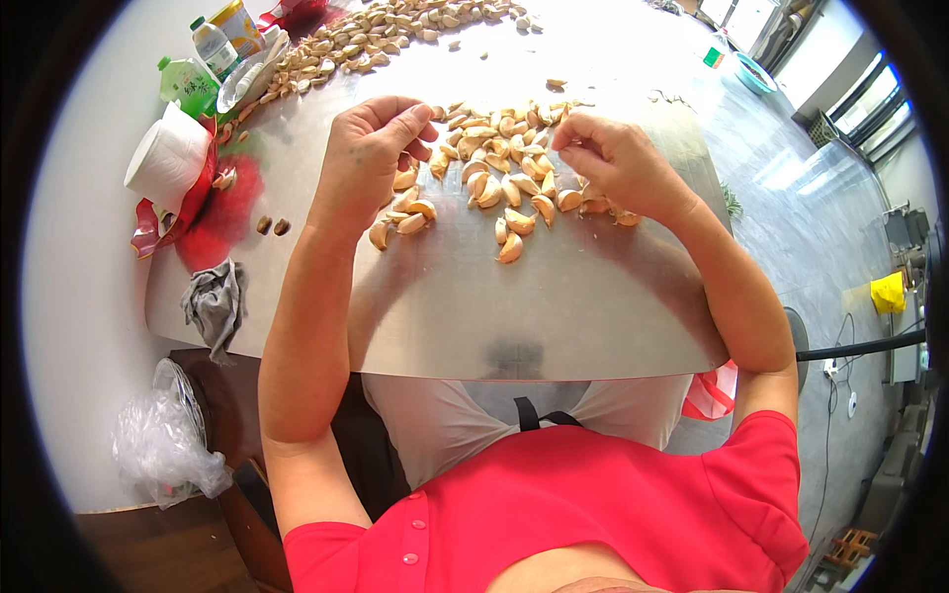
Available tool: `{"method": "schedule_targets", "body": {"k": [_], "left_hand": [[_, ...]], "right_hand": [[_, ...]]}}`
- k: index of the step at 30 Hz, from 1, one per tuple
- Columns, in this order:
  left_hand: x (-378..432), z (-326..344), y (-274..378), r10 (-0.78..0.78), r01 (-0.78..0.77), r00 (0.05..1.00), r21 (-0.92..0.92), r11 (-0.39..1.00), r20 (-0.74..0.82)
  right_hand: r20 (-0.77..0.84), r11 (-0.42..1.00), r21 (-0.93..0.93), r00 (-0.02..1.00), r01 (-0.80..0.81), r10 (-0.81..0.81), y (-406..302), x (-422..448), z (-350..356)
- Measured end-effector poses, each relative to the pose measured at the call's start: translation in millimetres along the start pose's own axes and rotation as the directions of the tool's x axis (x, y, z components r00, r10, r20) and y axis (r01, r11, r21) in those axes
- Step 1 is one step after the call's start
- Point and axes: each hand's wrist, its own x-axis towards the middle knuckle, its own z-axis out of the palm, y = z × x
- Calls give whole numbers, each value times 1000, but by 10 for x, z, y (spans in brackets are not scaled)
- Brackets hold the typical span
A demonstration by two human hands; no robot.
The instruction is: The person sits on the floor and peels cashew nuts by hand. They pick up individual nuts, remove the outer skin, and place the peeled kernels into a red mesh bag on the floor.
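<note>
Garlic cloves in their skins (pixel 489 190) lie spread over the middle of a shiny metal tabletop (pixel 445 311). My left hand (pixel 378 152) is above the left edge of this spread, thumb and forefinger brought together; whether something small is between them cannot be made out. On the other side, my right hand (pixel 608 152) hovers over the right edge of the cloves with its fingers curled and fingertips close together, and I cannot tell if they pinch anything. Several cloves lie partly hidden below each hand. A larger heap of garlic cloves (pixel 356 44) stretches along the far left of the table.
At the left stand a toilet paper roll (pixel 167 159), a green tea bottle (pixel 185 85), another bottle (pixel 213 48) and a yellow can (pixel 237 28). A grey cloth (pixel 213 304) lies near the left corner. Clear plastic bags (pixel 163 445) sit below. A blue basin (pixel 755 73) is on the floor.
</note>
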Motion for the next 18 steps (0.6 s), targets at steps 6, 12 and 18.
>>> {"method": "schedule_targets", "body": {"k": [6, 12, 18], "left_hand": [[11, 6, -10, 9, -9, 1000, 5, 1000, -9], [-3, 30, 12, 19, -19, 1000, 59, 998, -8], [-4, 61, -23, 34, -36, 999, 80, 996, 15]], "right_hand": [[-4, 965, -173, 979, 199, -203, 46, 68, 200], [178, 978, -78, 963, -191, 202, -116, 164, 161], [228, 948, 3, 923, -319, 310, -158, 152, 112]]}}
